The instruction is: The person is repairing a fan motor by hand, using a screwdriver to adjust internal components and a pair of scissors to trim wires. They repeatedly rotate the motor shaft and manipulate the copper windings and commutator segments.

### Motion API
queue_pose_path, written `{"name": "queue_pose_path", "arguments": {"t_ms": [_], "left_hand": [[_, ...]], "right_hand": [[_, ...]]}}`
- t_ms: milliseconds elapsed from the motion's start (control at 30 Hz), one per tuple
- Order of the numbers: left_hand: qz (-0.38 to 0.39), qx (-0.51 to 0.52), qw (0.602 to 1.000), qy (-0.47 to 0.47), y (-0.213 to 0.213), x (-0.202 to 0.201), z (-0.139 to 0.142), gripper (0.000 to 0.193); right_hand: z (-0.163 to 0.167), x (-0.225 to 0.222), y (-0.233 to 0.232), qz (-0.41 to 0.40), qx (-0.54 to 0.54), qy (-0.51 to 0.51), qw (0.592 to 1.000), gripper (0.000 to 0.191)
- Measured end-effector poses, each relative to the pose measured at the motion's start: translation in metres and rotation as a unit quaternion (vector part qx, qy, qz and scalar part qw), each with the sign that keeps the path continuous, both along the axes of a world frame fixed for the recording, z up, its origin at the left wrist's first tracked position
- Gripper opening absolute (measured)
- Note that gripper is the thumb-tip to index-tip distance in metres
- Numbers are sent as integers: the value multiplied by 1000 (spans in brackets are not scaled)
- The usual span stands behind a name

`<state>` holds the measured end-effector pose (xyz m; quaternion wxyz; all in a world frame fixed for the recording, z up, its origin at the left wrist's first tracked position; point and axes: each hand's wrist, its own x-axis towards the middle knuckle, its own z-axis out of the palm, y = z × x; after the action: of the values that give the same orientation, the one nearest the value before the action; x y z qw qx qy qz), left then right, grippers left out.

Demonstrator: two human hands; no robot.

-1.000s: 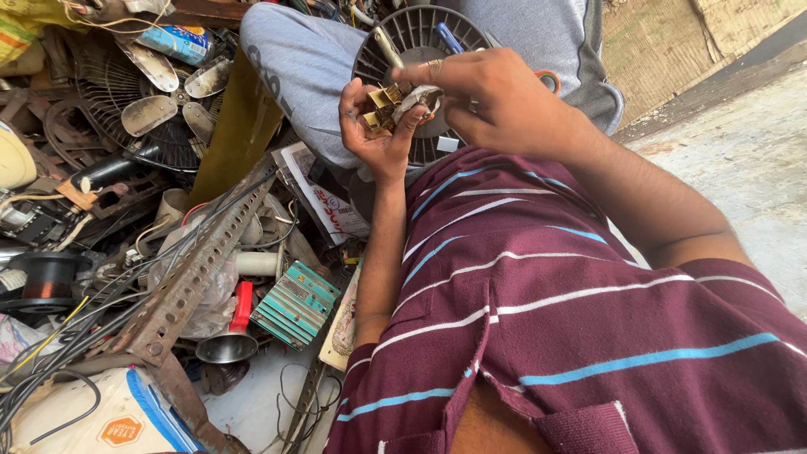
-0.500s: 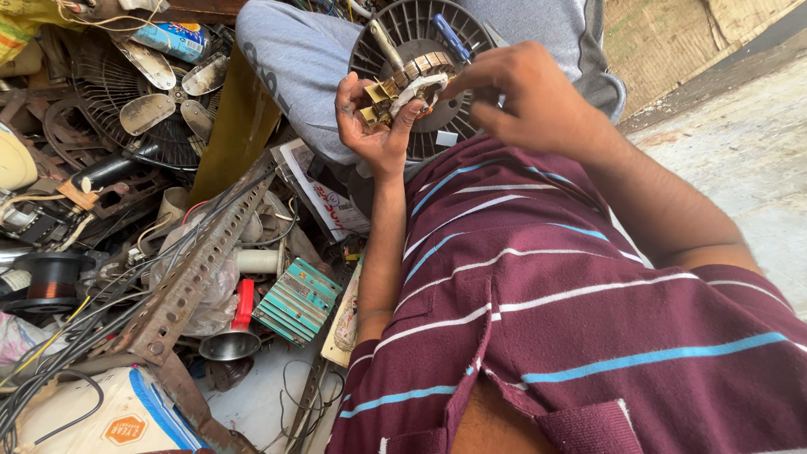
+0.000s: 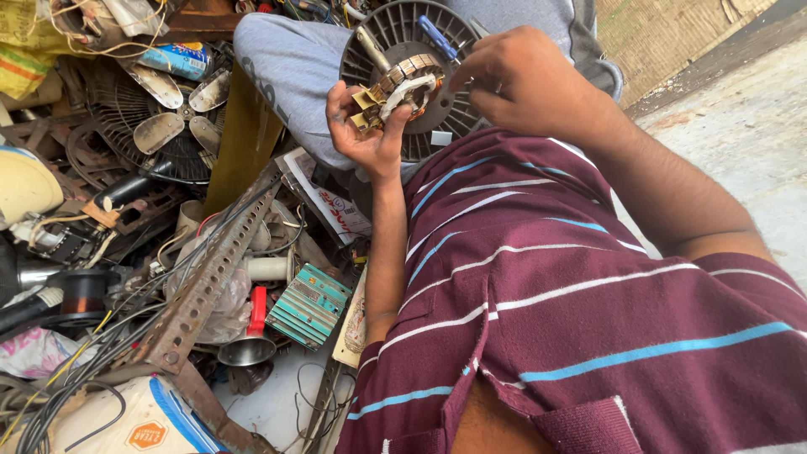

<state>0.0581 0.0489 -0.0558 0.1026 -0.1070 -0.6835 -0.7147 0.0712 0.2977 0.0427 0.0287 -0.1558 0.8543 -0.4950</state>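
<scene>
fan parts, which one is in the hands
The small copper-wound motor core, cupped in the left hand; the grey finned housing sits behind, and the bladed fan lies in the pile.

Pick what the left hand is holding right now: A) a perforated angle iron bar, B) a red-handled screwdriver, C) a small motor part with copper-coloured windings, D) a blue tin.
C: the left hand cradles the small motor part with copper-coloured windings, while the right hand works at its edge.

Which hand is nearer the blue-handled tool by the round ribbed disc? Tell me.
Right. The right hand sits just beside the blue-handled tool, nearly touching it. The left hand is lower and farther off, holding the small wound motor part.
</scene>
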Motion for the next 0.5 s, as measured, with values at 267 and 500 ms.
{"name": "queue_pose_path", "arguments": {"t_ms": [267,500], "left_hand": [[42,111,993,-25,-26,-15,7,74],[-119,-238,963,36,-19,-3,36,92]], "right_hand": [[13,4,6,-24,5,-43,999,31],[21,-4,-6,-28,-102,28,994,44]]}}
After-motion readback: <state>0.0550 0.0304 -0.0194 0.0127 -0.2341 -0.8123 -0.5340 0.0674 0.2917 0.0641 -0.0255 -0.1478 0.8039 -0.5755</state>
